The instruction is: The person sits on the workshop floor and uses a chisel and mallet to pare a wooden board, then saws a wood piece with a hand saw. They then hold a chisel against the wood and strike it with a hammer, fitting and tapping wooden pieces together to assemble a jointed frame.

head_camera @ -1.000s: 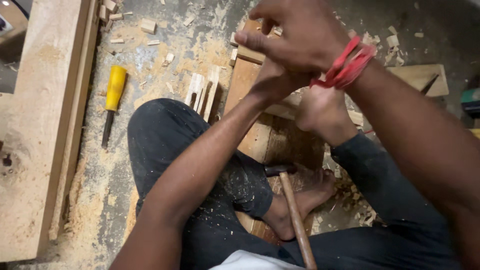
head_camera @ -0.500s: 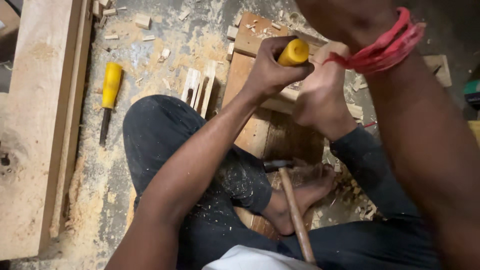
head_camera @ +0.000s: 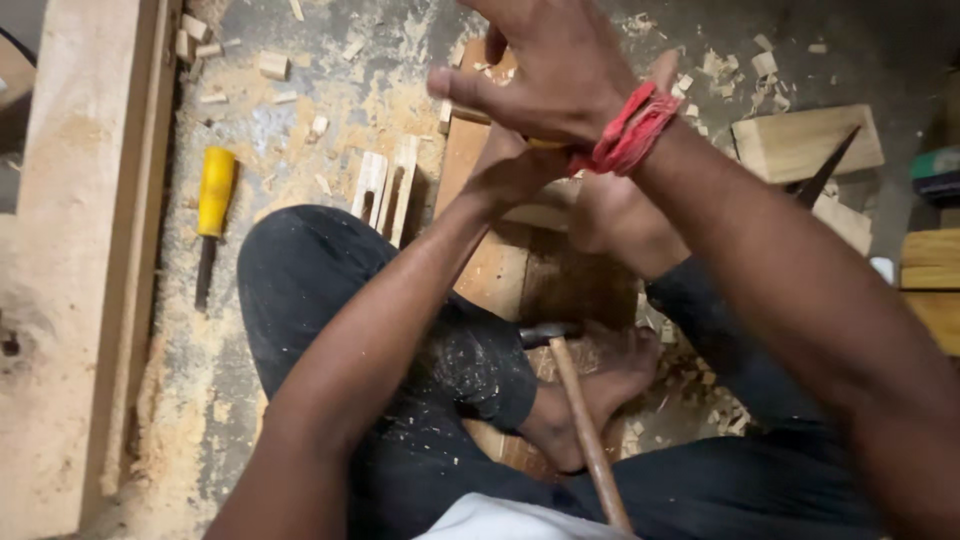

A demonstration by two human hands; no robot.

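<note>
Wood is everywhere in this view: we sit on the dusty floor (head_camera: 250,330) with a brown plank (head_camera: 500,270) running under our legs and out ahead of us. Our left hand (head_camera: 515,170) is wrapped shut around a tool whose yellow handle (head_camera: 545,144) shows only as a thin sliver between the two hands; its blade is hidden, so we cannot tell where the edge meets the plank. Our right hand (head_camera: 555,70), with a red band (head_camera: 628,130) at the wrist, sits flat over the top of that handle with the fingers half spread, pressing on it rather than gripping it.

We judge that the cutting is well under way. Pale shavings and sawdust (head_camera: 390,100) lie thick around the far end of the plank, small offcuts (head_camera: 272,65) are scattered beyond, and a slotted pale block (head_camera: 388,185) lies just beside our left knee. How deep the cut in the plank has gone we cannot see, since both hands cover the spot, so we cannot say how much is left.

A hammer (head_camera: 575,410) lies idle between our legs, its head near a bare foot (head_camera: 600,385). A second yellow-handled chisel (head_camera: 212,215) lies apart on the left, near a long pale board (head_camera: 80,250). On the right sit another wooden block (head_camera: 790,140) and a dark blade (head_camera: 825,170) leaning against it.
</note>
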